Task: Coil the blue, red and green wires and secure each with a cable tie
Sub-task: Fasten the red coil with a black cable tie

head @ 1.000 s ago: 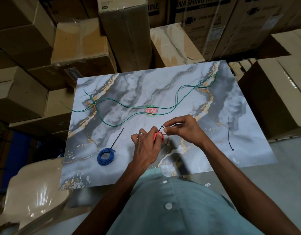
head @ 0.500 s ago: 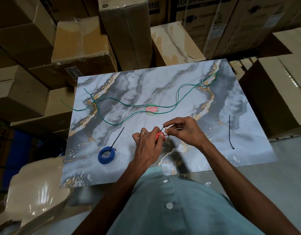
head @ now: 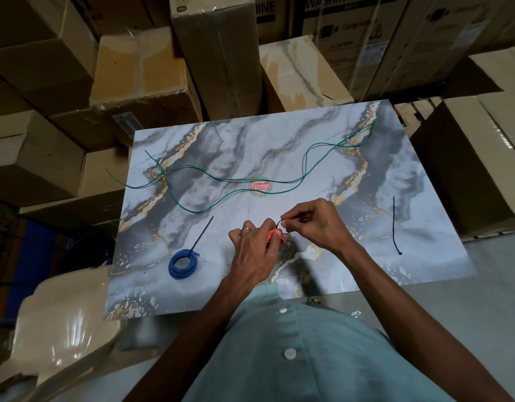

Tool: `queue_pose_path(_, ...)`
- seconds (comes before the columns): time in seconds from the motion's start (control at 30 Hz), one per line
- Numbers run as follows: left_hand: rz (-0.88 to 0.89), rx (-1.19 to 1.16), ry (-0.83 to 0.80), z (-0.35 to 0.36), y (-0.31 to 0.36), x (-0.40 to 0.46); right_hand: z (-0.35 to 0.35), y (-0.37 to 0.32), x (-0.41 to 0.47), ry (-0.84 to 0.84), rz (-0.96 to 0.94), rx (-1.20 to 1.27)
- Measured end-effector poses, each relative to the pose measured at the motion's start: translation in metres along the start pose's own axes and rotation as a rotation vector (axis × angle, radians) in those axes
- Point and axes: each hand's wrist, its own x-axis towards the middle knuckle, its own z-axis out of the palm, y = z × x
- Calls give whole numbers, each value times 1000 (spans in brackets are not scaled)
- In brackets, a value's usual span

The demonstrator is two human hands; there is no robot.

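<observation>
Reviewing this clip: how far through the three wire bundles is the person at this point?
Roughly halfway. Done: the blue wire lies coiled with a cable tie round it. In hand: the left hand grips the coiled red wire while the right hand pinches a black tie at it; whether it is fastened cannot be seen. Left: the green wire sprawls uncoiled across the marble board, and a spare cable tie waits at the right.
</observation>
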Motion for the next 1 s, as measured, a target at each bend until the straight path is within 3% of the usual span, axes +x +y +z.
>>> queue_pose_path(0.2,-11,-53,-6,1,-1,-1,10,-3,-1,47,55,72)
queue_pose_path(0.37,-40,-124,-9,-2,-1,-2,1,1,-2,-84,71,312)
queue_pose_path(0.57,-54,-155,3,-3,-2,-3,-5,2,-4,-193,96,371)
queue_pose_path(1.0,0,-155,-27,0,1,-4,5,2,-3,-38,46,345)
